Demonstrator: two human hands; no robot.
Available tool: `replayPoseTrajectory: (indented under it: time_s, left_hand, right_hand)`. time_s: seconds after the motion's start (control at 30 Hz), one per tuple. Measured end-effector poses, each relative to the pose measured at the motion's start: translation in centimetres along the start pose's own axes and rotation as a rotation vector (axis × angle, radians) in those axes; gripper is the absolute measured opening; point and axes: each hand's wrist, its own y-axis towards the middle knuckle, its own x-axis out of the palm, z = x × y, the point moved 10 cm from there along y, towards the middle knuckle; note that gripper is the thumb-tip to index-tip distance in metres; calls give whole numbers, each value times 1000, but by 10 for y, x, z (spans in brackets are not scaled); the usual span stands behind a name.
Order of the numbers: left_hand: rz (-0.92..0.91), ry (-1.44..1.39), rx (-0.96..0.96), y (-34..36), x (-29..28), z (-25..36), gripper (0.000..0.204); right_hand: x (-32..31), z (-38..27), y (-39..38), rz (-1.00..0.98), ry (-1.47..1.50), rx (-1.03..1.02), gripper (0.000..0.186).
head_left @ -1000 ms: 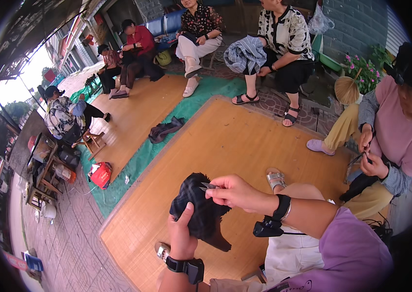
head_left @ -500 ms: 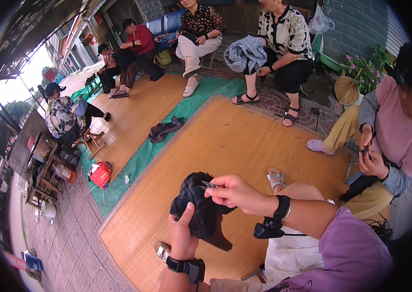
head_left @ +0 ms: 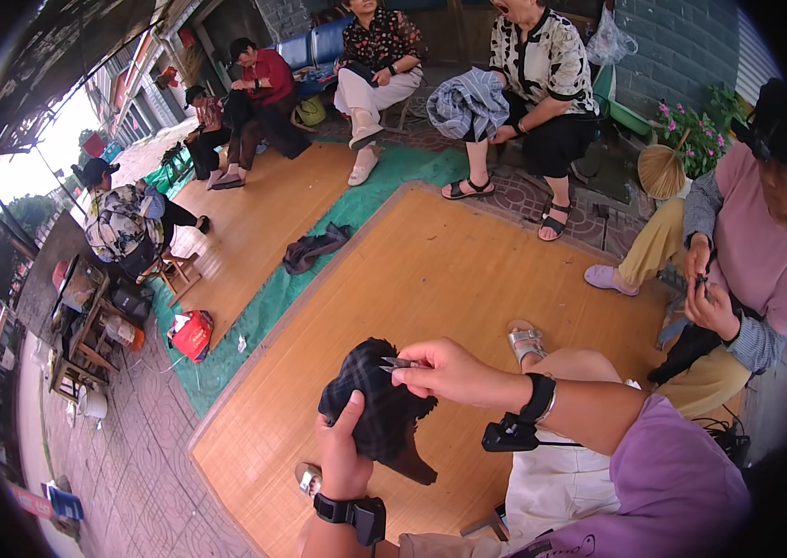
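Observation:
My left hand [head_left: 344, 448] is closed on a dark plaid cloth piece [head_left: 386, 414], its thumb lying across the front. The cloth is bunched and rounded at the top, with a ragged right edge and a brownish strip hanging at the bottom. Between the thumb and fingers of my right hand [head_left: 447, 370] is a pair of small metal thread snips [head_left: 391, 364]. Their two pointed blades stand slightly apart, against the upper right of the cloth. Whether the tips touch the fabric is hard to see. Both wrists wear black straps with small devices.
A tan woven mat [head_left: 468, 270] spreads below my hands, beside a green sheet [head_left: 412, 167]. Another dark cloth [head_left: 316, 247] and a red bag [head_left: 191, 335] lie to the left. A person in pink [head_left: 756, 232] sits close on the right; several others sit farther back.
The cloth and my left hand have shifted slightly left and down. My right hand has moved a little downward, and the snips' blades now show more plainly apart.

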Motion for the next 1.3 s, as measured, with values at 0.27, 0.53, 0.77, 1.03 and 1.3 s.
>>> replayPoseTrajectory:
  time_s: [0.27, 0.53, 0.77, 1.03, 1.3]
  left_hand:
    - [41, -21, -40, -6, 1, 1, 27]
    - [15, -23, -71, -1, 2, 3, 26]
    - [12, -1, -38, -2, -4, -1, 30]
    - [43, -28, -11, 2, -6, 4, 26]
    - [19, -17, -27, 2, -7, 2, 26]
  right_hand:
    - [4, -8, -4, -21, -40, 37, 17]
    - [1, -8, -1, -21, -63, 18, 17]
    - [0, -9, -3, 1, -48, 4, 18]
    - [3, -5, -1, -27, -34, 16, 18]
    - [1, -2, 2, -34, 24, 38, 17]
